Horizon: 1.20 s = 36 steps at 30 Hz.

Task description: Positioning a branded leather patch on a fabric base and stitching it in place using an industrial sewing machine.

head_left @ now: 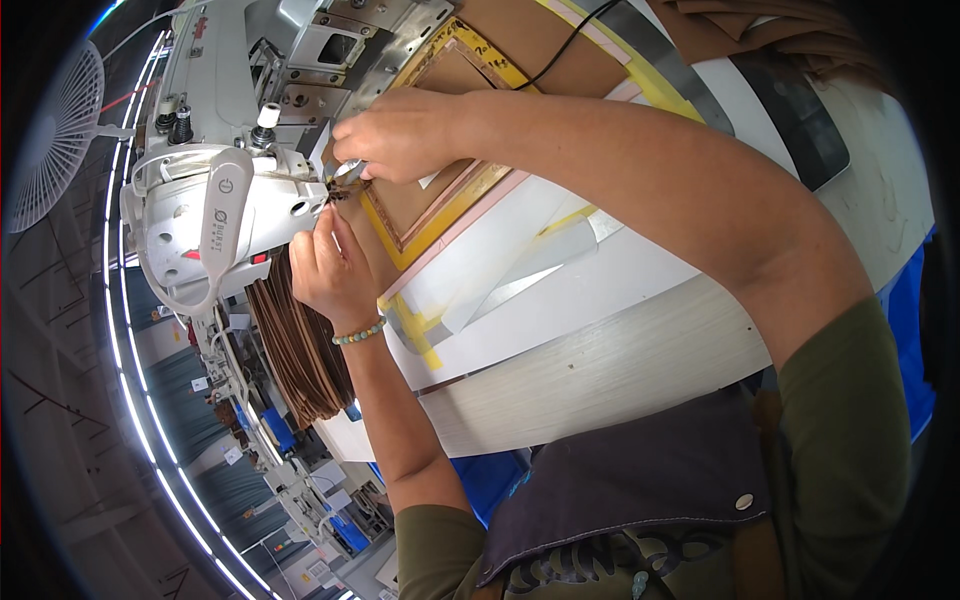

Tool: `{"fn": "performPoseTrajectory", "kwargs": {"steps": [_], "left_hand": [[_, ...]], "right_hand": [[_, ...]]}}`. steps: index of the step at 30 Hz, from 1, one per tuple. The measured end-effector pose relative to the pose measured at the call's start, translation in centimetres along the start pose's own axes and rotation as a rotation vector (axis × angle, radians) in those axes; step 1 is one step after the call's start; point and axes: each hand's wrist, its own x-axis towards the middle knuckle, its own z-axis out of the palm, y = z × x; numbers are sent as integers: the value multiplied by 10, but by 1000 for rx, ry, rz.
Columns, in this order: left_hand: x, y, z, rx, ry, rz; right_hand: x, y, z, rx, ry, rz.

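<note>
Both of my hands meet at the needle end of a white industrial sewing machine. My left hand, with a beaded bracelet at the wrist, is raised with thumb and fingertips pinched just below the needle area. Whatever it pinches is too small to make out. My right hand reaches across from the right, fingers curled beside the needle. A small shiny piece shows under its fingers, its kind unclear. Beneath that hand lies a yellow-edged template frame around a brown panel.
A stack of brown sheets stands below the machine head. Clear plastic film and yellow tape lie on the white table. A black flat device and brown pieces are at the right. A fan stands far left.
</note>
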Motion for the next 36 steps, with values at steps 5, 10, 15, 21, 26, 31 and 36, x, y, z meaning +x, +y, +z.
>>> {"fn": "performPoseTrajectory", "kwargs": {"steps": [5, 10, 15, 21, 26, 31, 36], "left_hand": [[0, 1, 0, -19, -7, -11], [1, -1, 0, -10, 6, -6], [1, 0, 1, -21, 2, -10], [2, 0, 2, -35, 2, -10], [2, -1, -1, -25, -7, -14], [2, -1, 0, -30, -6, -17], [2, -1, 0, -41, -2, -11]], "right_hand": [[-1, -5, 0, -91, 30, -104], [5, -4, 5, -182, 92, -173], [5, -4, 9, -207, 131, -223], [4, -5, 5, -233, 76, -193], [3, -4, 5, -247, 69, -210], [3, -7, 7, -269, 72, -195], [5, -6, 11, -280, 100, -204]]}}
